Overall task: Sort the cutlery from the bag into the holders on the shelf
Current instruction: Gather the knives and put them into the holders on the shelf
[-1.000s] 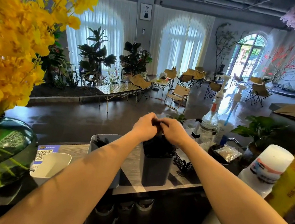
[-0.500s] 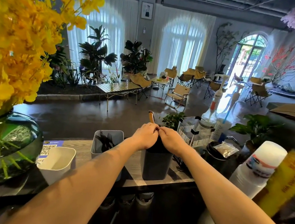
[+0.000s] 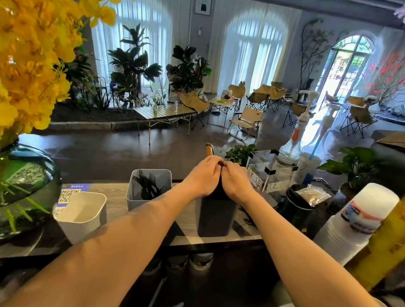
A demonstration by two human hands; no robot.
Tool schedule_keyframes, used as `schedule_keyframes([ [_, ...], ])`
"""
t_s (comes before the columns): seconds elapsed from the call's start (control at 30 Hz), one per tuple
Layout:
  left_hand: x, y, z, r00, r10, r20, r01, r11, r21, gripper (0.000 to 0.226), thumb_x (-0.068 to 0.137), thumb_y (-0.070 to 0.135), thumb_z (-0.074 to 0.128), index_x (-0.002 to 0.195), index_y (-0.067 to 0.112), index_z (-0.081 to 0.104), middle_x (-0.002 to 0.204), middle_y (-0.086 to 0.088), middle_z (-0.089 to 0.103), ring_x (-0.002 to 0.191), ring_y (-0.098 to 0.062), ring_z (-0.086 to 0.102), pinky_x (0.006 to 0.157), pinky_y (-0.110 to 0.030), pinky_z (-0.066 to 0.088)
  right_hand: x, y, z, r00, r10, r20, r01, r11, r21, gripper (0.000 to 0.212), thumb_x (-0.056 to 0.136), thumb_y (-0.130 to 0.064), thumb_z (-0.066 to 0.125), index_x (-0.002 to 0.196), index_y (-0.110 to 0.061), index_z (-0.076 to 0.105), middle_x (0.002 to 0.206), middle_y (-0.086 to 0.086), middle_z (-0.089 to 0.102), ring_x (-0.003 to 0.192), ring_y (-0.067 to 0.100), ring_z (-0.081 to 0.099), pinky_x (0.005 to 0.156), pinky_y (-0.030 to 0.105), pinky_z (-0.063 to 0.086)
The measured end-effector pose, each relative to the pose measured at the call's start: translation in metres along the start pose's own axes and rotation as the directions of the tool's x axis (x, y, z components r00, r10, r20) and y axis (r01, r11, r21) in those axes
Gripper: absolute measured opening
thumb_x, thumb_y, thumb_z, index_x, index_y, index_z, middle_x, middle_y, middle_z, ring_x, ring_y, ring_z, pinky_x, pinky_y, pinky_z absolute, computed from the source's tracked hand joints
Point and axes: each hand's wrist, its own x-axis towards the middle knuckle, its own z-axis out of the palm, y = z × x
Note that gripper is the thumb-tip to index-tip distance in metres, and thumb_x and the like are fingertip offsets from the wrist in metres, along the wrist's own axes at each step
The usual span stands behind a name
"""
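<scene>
Nearest, two bare forearms reach forward from the lower edge towards a wood-grain shelf (image 3: pixel 119 201). At the shelf's front left stands a white holder (image 3: pixel 82 212), beside a green glass vase (image 3: pixel 1 179) of yellow flowers (image 3: pixel 18 41), with a QR-code card (image 3: pixel 68 195) propped just behind it. In the middle stands a dark holder (image 3: pixel 216 216), and the black bag (image 3: pixel 218 189) rises out of its mouth. The left hand (image 3: pixel 203 176) and the right hand (image 3: pixel 237 183) meet directly above it, knuckles touching, fingers curled inward and pinching the top of the bag between them. What the bag holds is hidden.

Just left of the dark holder and slightly farther back, a grey holder (image 3: pixel 150 185) contains black forks (image 3: pixel 148 183), tines up. To the right stand a stack of white cups (image 3: pixel 356 223) and a yellow roll (image 3: pixel 394 240), then a black jar (image 3: pixel 296 208) with a clear packet (image 3: pixel 315 194) lying on its lid.

Behind the hands a brown handle (image 3: pixel 209 149) pokes up, next to a small green plant (image 3: pixel 239 154), a clear acrylic box (image 3: pixel 265 171) and two pump bottles (image 3: pixel 296 137). Beyond the shelf, folding chairs (image 3: pixel 248 118) and a low slatted table (image 3: pixel 166 110) stand on a glossy dark floor before tall curtained windows (image 3: pixel 255 45).
</scene>
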Motion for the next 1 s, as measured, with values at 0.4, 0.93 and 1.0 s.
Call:
schedule_keyframes([
  [0.4, -0.075, 0.011, -0.010, 0.994, 0.095, -0.060, -0.083, 0.980, 0.180, 0.053, 0.097, 0.021, 0.051, 0.148, 0.018, 0.038, 0.152, -0.004, 0.040, 0.147, -0.024, 0.027, 0.122, -0.043, 0.016, -0.078, -0.010, -0.015, 0.958, -0.140, -0.252, 0.159, 0.985, 0.059, 0.032, 0.096, -0.016, 0.052, 0.125, -0.020, 0.065, 0.123, 0.001, 0.066, 0.117, 0.023, 0.056, 0.105, 0.045, 0.044],
  [0.93, -0.331, -0.031, 0.023, 0.989, -0.149, -0.007, 0.149, 0.988, 0.035, 0.066, 0.096, 0.013, 0.060, 0.155, 0.017, 0.033, 0.160, -0.004, 0.034, 0.148, -0.021, 0.031, 0.123, -0.036, 0.025, -0.294, -0.013, 0.090, 0.988, -0.065, -0.137, 0.117, 0.902, 0.416, 0.042, 0.095, -0.004, 0.055, 0.134, -0.018, 0.061, 0.129, -0.004, 0.063, 0.119, 0.004, 0.058, 0.108, 0.025, 0.045],
  [1.0, -0.364, -0.049, 0.032, 0.975, -0.222, 0.016, 0.223, 0.975, -0.019, 0.062, 0.098, 0.015, 0.058, 0.155, 0.018, 0.033, 0.160, -0.002, 0.034, 0.148, -0.019, 0.032, 0.122, -0.034, 0.027, -0.321, -0.008, 0.117, 0.999, -0.009, -0.052, 0.032, 0.880, 0.475, 0.041, 0.097, -0.002, 0.053, 0.134, -0.017, 0.061, 0.126, -0.007, 0.064, 0.114, -0.004, 0.058, 0.105, 0.018, 0.044],
])
